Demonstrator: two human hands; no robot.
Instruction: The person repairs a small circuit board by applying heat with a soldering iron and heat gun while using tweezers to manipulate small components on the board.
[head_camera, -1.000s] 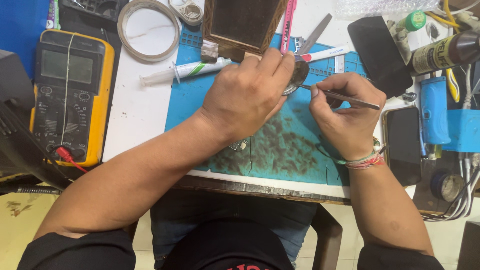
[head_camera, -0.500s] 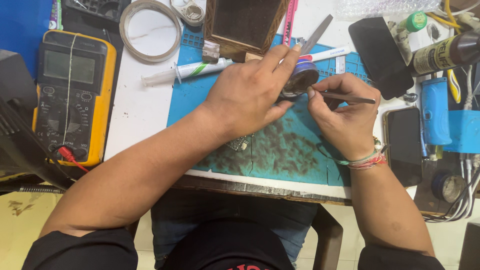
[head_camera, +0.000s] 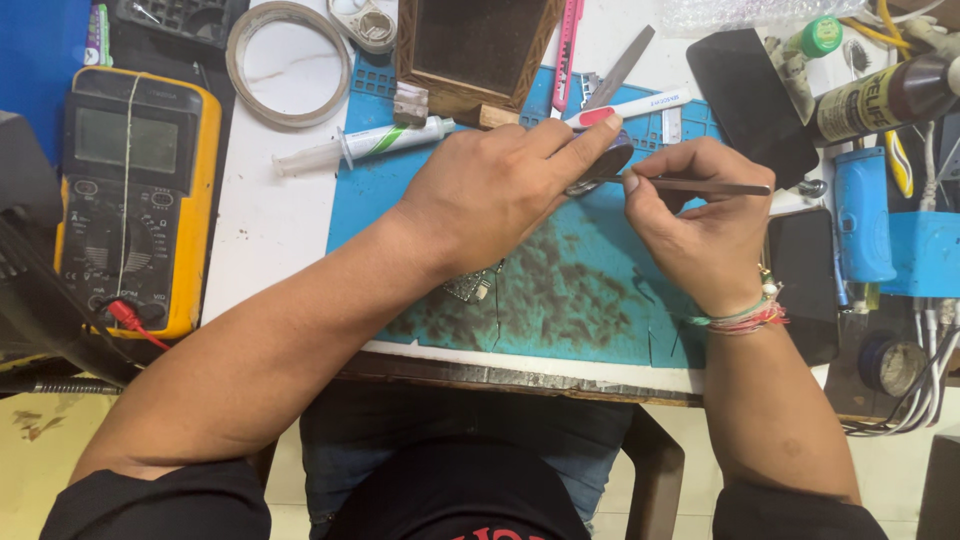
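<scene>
My left hand reaches across the stained blue work mat and pinches a small dark rounded object between fingers and thumb. My right hand holds a thin metal tool like tweezers, its tip touching that small object. A small circuit board peeks out from under my left wrist on the mat. What exactly the dark object is stays partly hidden by my fingers.
A yellow multimeter lies at the left with a red lead. A tape ring, a syringe, a wooden box, a pink cutter, a white pen, dark phones and a brown bottle crowd the back and right.
Both hands have shifted slightly; the left hand's fingers now close more over the small dark object, and the tool tip stays at it.
</scene>
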